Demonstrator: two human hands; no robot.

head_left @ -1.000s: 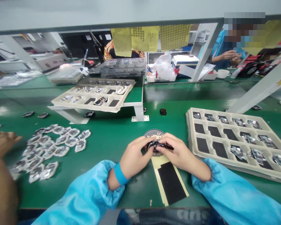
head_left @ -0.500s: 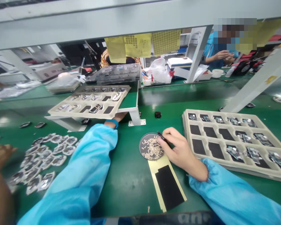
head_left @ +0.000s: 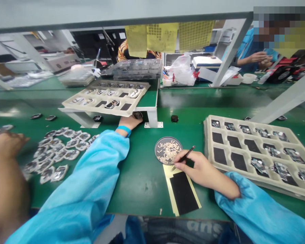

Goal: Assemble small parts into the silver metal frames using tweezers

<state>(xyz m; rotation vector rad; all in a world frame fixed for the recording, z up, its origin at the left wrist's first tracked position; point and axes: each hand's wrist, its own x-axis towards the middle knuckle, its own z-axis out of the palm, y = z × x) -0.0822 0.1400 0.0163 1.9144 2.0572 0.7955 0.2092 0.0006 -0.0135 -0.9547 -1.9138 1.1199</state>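
My left hand (head_left: 129,121) is at the front edge of the small raised stand, its fingers closed on a dark rounded casing (head_left: 138,115). My right hand (head_left: 194,166) pinches black tweezers (head_left: 186,154), their tips pointing down near the yellow strip. Beside that hand sits a round grey perforated dish (head_left: 167,138) with many tiny beige and dark pieces in it. Below the dish lies a yellow strip (head_left: 171,196) with a black rectangular pad (head_left: 184,194) on it.
On the stand (head_left: 152,117) rests a beige tray (head_left: 96,106) of parts. Another beige tray (head_left: 208,149) with circuit boards lies at right. Several casings (head_left: 57,149) are spread at left, near another person's arm (head_left: 7,152). A small black part (head_left: 174,118) lies beyond the dish.
My left hand has come out from under the stand with the dark casing. My right hand has drawn the tweezers from above the dish toward the yellow strip.
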